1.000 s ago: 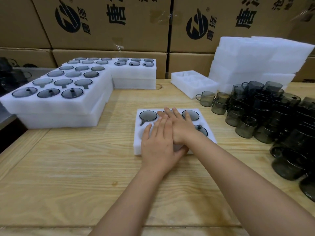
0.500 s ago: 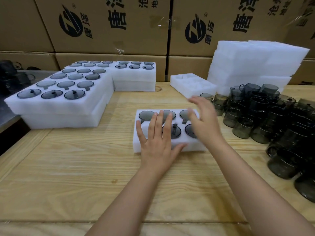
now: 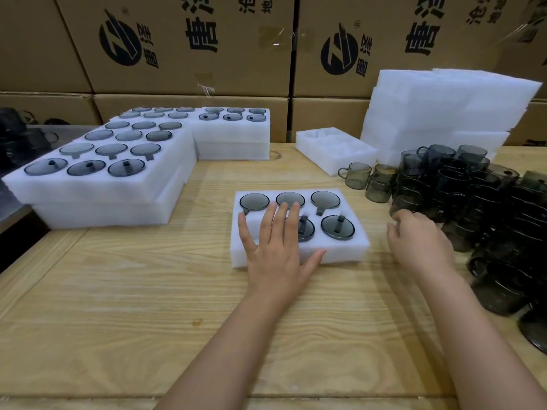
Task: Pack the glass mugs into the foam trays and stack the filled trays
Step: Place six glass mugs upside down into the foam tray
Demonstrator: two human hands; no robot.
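A white foam tray [image 3: 346, 250] lies mid-table with several smoky grey glass mugs [image 3: 337, 227] sunk into its pockets. My left hand [image 3: 276, 247] rests flat on the tray's near left part, fingers spread, and hides the pocket under it. My right hand [image 3: 417, 239] is off to the tray's right, at the edge of a heap of loose grey mugs [image 3: 485, 202]. Its fingers are curled; whether they hold a mug I cannot tell.
Filled trays stand stacked at the left [image 3: 97, 184] and at the back [image 3: 233, 134]. An empty foam tray [image 3: 334, 152] and a tall pile of foam [image 3: 444, 110] sit at the back right. Cardboard boxes [image 3: 183, 45] wall the far side.
My right hand has left the tray and moved right to the heap of loose mugs. My left hand has stayed flat on the tray.
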